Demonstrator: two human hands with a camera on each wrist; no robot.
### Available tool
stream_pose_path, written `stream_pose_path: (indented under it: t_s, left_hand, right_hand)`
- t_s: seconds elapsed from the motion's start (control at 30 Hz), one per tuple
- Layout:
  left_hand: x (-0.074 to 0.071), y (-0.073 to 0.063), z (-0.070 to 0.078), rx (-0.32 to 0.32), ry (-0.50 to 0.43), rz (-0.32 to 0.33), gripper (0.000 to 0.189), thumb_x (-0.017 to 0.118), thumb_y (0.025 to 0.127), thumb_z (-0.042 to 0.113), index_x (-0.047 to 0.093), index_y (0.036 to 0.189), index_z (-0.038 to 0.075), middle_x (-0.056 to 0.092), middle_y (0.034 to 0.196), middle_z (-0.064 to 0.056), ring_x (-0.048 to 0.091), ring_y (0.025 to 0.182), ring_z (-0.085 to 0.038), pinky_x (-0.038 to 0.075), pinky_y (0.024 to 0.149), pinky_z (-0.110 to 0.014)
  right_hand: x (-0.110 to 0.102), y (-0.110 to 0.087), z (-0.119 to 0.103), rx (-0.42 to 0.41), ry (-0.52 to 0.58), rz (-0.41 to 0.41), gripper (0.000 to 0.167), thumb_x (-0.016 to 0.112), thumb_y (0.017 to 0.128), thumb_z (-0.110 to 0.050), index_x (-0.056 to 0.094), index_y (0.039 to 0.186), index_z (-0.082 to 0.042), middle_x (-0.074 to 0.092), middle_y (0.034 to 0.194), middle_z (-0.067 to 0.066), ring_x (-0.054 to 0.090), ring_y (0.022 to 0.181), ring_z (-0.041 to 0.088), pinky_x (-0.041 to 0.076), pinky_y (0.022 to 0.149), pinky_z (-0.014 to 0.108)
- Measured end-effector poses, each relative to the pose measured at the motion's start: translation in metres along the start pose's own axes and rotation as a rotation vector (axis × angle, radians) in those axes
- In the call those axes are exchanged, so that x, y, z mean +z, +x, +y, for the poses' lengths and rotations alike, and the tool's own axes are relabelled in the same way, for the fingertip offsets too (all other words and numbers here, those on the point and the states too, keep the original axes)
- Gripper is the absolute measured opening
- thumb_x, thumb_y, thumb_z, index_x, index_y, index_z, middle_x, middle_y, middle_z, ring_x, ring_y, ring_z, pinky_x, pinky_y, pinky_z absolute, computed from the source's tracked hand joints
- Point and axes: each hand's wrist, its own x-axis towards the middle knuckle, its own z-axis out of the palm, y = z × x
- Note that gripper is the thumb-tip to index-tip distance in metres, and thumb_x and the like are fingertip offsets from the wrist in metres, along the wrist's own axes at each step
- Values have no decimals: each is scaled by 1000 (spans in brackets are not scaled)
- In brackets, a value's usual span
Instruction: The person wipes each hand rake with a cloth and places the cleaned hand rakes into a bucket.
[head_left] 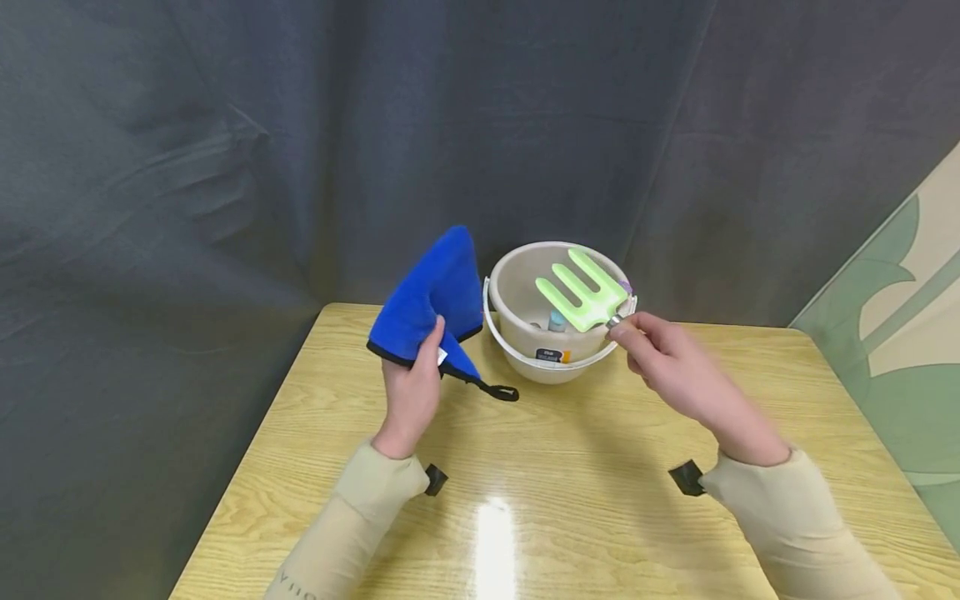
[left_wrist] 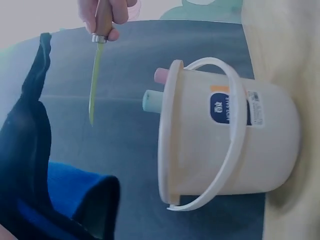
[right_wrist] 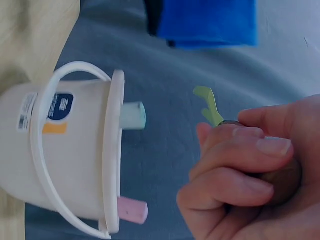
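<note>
My left hand holds a blue cloth with black edging and a small hanging loop, its thumb across the front. My right hand grips the wooden handle of a light green hand fork. The fork's tines point up and left over the mouth of a white bucket. In the left wrist view the fork stands apart from the bucket's rim. Inside the bucket, a pale blue-green handle end and a pink one stick out above the rim.
The bucket stands near the back of the wooden table, its handle folded down at the front. A dark curtain hangs right behind the table. A green patterned wall panel is at the right.
</note>
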Motion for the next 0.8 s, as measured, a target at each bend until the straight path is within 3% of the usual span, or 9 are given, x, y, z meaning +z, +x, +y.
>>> stream_pose_path:
  t_s: [0.03,0.13,0.23,0.33,0.43,0.5,0.67,0.8]
  left_hand:
    - [2,1,1,48,6,-18,25,65,98,5,61,119,-6,69,107,-8,65,98,-17,49,98,-37]
    - [7,4,4,199,76,-75,33,63,97,-2,58,130,-8,66,122,-14,62,109,-17,44,105,-39]
    - [13,9,5,373,215,-144,47,64,94,-7,54,140,-3,59,138,-16,53,128,-23,30,115,-46]
    - [17,9,2,471,327,-241,56,68,90,-7,54,142,3,56,144,-10,43,139,-28,17,119,-51]
    - [20,4,-3,527,407,-370,61,72,88,-1,53,145,8,54,147,-5,42,140,-29,12,118,-57]
    - [22,1,-7,561,495,-429,68,78,86,13,50,148,9,52,150,-4,40,141,-29,12,117,-59]
    - [26,-3,-12,643,721,-463,101,83,73,54,43,153,9,47,152,-9,35,144,-30,15,115,-63]
    - [26,-5,-15,667,782,-484,85,82,77,43,50,150,12,45,150,-11,31,145,-32,14,117,-61]
  right_hand:
    - [3,0,-1,-14,-3,1,34,48,108,-39,59,105,-7,42,67,5,36,52,17,33,46,34]
    - [11,0,-6,-47,4,-10,31,50,107,-36,59,98,-8,41,64,3,35,52,16,33,48,33]
    - [18,1,-12,-68,8,-29,29,52,107,-35,59,96,-9,42,64,2,35,53,15,33,49,33]
    - [25,0,-17,-86,8,-46,28,53,106,-36,61,98,-10,44,65,2,37,54,16,34,50,32]
    - [31,-1,-21,-114,19,-55,27,53,107,-36,63,102,-11,45,66,2,40,55,17,36,51,32]
    - [34,-1,-23,-135,19,-47,27,53,107,-35,64,103,-10,46,66,1,42,55,18,37,52,32]
    - [41,0,-23,-196,-9,-25,23,53,107,-30,66,106,-10,47,65,-1,44,53,17,39,51,32]
    - [45,0,-23,-215,-24,-23,25,53,108,-29,67,112,-9,45,65,-2,44,53,16,39,51,32]
